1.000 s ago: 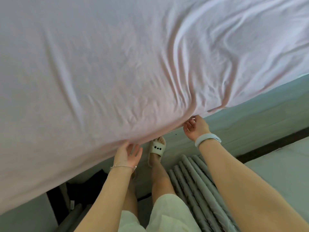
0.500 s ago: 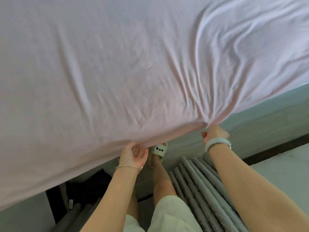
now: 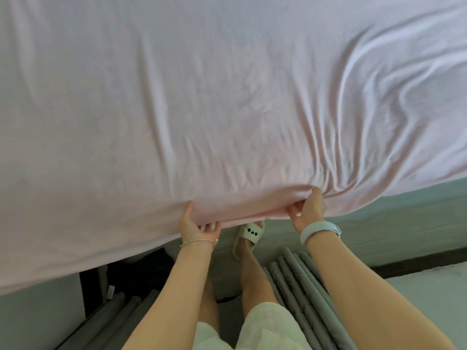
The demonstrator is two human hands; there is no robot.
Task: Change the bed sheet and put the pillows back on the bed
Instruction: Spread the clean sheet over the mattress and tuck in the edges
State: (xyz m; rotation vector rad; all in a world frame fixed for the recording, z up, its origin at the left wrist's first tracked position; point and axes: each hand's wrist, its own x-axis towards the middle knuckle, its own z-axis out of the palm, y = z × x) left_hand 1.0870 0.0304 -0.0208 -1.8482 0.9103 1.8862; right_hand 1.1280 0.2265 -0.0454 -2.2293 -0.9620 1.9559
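Observation:
A pale pink bed sheet (image 3: pixel 202 102) covers the bed and fills most of the view, with folds fanning out at the right. Its near edge hangs over the bed's side. My left hand (image 3: pixel 194 224) grips that edge from below, thumb on top and fingers curled under it. My right hand (image 3: pixel 307 210) pinches the same edge a little further right, where the cloth bunches into creases. The bare pale green side of the bed (image 3: pixel 394 223) shows to the right of my hands. No pillows are in view.
My foot in a cream slipper (image 3: pixel 249 233) stands by the bed's side between my hands. Grey ribbed rolls (image 3: pixel 308 294) lie on the floor by my legs. A dark gap (image 3: pixel 131 271) opens under the sheet at lower left.
Both hands came out from under the overhanging sheet and took hold of its edge, the right hand shifting rightward. The sheet's edge now sits lower over the bed's side.

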